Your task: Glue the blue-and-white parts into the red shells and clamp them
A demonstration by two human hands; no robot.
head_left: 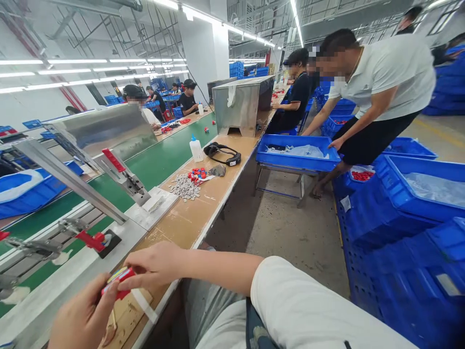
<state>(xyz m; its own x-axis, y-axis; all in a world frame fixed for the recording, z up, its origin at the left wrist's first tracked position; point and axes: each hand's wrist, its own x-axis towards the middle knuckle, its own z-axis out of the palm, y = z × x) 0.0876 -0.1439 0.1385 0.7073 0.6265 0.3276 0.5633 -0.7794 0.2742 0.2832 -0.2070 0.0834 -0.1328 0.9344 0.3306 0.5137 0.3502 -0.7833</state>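
A small red plastic toy piece (pixel 125 280) with yellow and pale blue on top is held between my two hands over the near end of the bench. My left hand (pixel 82 312) pinches its left side between thumb and fingers. From the right, my right hand (pixel 158 265) grips the other side, fingers bent over it. The piece's exact kind is hard to make out, as fingers cover much of it. Just beyond is a metal fixture with a red-handled toggle clamp (pixel 125 174), and another red clamp (pixel 92 240) sits nearer.
Along the bench lie a pile of small grey parts (pixel 185 187), red and blue pieces (pixel 198 174), a white bottle (pixel 196 148) and black goggles (pixel 223 154). A green conveyor (pixel 160 162) runs alongside. At right, a person (pixel 385 82) bends over a blue bin (pixel 298 162); blue crates (pixel 403 208) are stacked nearby.
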